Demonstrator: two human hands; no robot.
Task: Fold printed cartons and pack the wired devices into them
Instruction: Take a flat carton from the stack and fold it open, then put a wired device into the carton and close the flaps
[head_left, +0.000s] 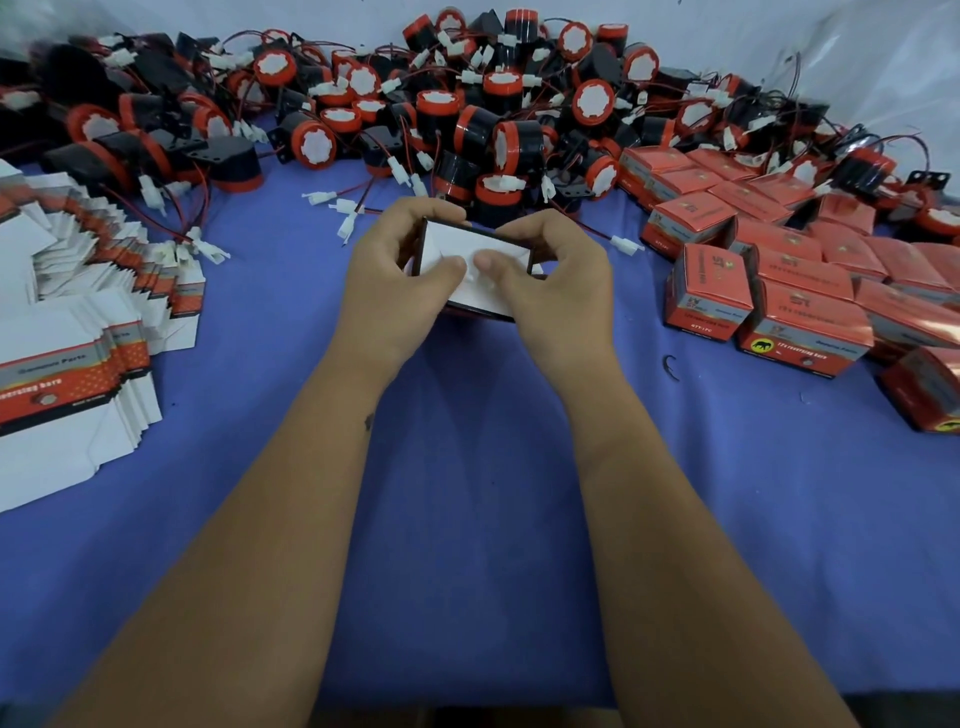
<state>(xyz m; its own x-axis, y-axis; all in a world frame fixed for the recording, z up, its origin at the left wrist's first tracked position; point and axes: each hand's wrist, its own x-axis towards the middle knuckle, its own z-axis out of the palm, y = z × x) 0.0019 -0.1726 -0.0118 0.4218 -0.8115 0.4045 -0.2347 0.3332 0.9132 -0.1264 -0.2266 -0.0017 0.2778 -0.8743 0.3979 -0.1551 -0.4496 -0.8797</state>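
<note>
Blue cloth covers the table (467, 467). At centre, left hand (395, 280) and right hand (550, 275) both pinch a carton (467, 244); devices (415, 114) at twelve o'clock, flat cartons (78, 312) at nine, boxes (779, 270) at three.

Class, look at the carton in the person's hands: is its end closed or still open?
Still open: both thumbs press white flaps of the carton inward, not yet tucked shut. Contents cannot be told.
</note>
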